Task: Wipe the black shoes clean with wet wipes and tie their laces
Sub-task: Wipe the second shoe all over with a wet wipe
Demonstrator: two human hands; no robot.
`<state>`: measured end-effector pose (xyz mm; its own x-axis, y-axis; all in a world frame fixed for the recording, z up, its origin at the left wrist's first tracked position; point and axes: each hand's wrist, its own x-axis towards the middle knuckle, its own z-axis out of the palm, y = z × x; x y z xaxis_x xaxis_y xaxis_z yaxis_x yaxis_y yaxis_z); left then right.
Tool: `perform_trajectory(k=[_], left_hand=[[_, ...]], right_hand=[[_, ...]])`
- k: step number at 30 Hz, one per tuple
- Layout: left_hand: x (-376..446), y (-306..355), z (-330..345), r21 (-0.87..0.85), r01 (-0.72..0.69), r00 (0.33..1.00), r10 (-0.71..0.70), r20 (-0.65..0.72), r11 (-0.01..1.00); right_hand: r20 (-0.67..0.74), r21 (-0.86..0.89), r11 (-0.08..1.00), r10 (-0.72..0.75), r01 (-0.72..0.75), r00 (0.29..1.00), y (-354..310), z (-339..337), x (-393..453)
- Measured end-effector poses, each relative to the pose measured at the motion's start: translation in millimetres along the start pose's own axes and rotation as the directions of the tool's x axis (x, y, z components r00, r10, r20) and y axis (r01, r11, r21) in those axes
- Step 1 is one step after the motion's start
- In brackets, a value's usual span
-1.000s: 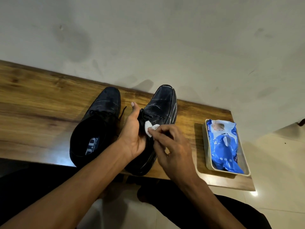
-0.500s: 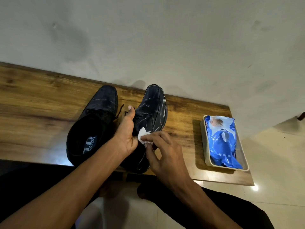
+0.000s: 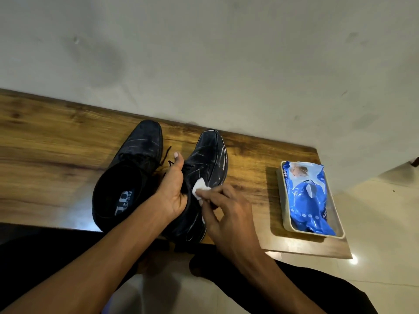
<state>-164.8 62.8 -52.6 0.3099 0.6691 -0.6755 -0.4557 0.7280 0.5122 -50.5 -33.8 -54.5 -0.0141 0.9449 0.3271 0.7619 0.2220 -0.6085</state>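
Sliding back along the right shoe, my right hand pinches the wet wipe; my left hand grips the collar, so wiping continues.

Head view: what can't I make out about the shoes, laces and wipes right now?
- Right shoe opening and lace knot: covered by the left hand.
- Wet wipe: mostly under the right hand; how dirty it is cannot be judged.
- Left shoe laces: dark on dark, tied or loose unclear.
- Wipes pack in its tray: print too small.
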Motion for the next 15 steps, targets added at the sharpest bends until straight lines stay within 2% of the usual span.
perform_trajectory(k=[3, 6, 8, 15], left_hand=[[-2.0, 1.1, -3.8, 0.067, -0.023, 0.999, 0.02, 0.042, 0.997], [-10.0, 1.8, -11.0, 0.244, 0.026, 0.989, -0.06, 0.131, 0.969], [-9.5, -0.4, -16.5, 0.335, 0.013, 0.993, -0.052, 0.108, 0.942], [-12.5, -6.7, -13.7, 0.338, -0.047, 0.998, 0.029, 0.057, 0.94]], right_hand=[[0.004, 0.072, 0.997, 0.0, -0.001, 1.0, 1.9, 2.4, -8.3], [-0.004, 0.089, 0.996, 0.014, -0.014, 1.0, 5.6, 3.4, 1.6], [-0.004, 0.059, 0.998, 0.021, -0.021, 1.0, 11.2, 2.7, 12.8], [-0.103, -0.093, 0.992, 0.077, -0.087, 0.992, 33.9, 7.7, 58.2]])
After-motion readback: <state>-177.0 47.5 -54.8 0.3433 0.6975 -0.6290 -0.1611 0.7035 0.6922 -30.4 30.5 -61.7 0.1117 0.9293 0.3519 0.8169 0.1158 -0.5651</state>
